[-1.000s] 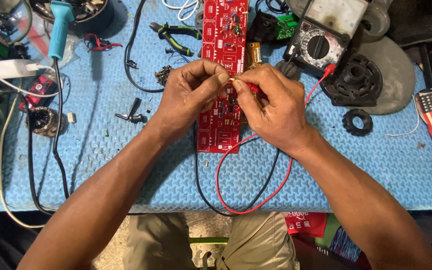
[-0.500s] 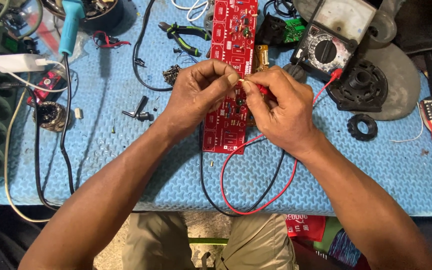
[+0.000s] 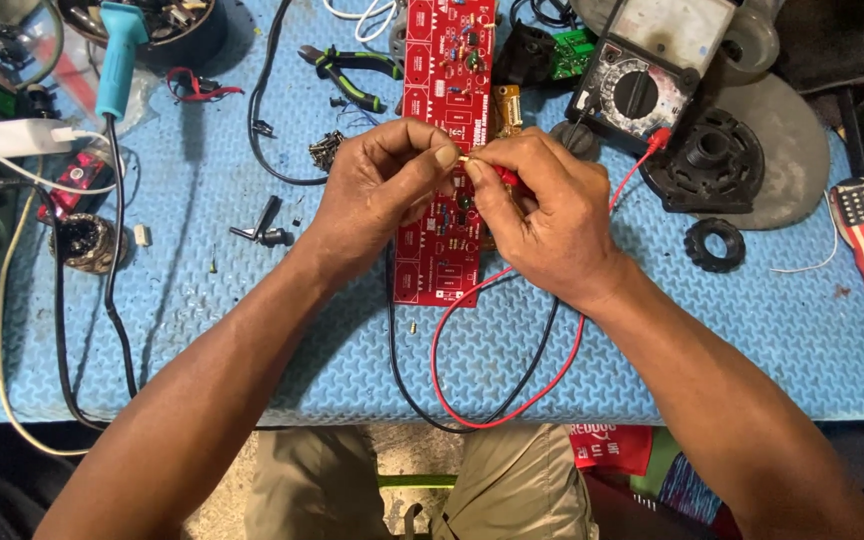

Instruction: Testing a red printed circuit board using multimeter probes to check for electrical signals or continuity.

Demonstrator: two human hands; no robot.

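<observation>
Seen from above, two bare hands meet over a long red circuit board [image 3: 444, 150] lying on a blue foam-covered tabletop [image 3: 752, 330]. The left hand [image 3: 377, 190] has its fingers [image 3: 442, 156] closed in a pinch on a small pale component, too small to identify, held just above the board's middle. The right hand [image 3: 542, 215] touches it fingertip to fingertip, closed around a red test probe [image 3: 505, 177], apparently to press the tip against the part while the other hand steadies it. The probe's red lead [image 3: 472, 330] loops down below the fingers toward the tabletop's near edge, beside a black lead [image 3: 522, 375]. Up and right of the fingers sits an analogue multimeter [image 3: 642, 70], near enough to read. Green-handled pliers [image 3: 352, 70] lie above and left; a soldering iron [image 3: 117, 60] rests well to the left.
</observation>
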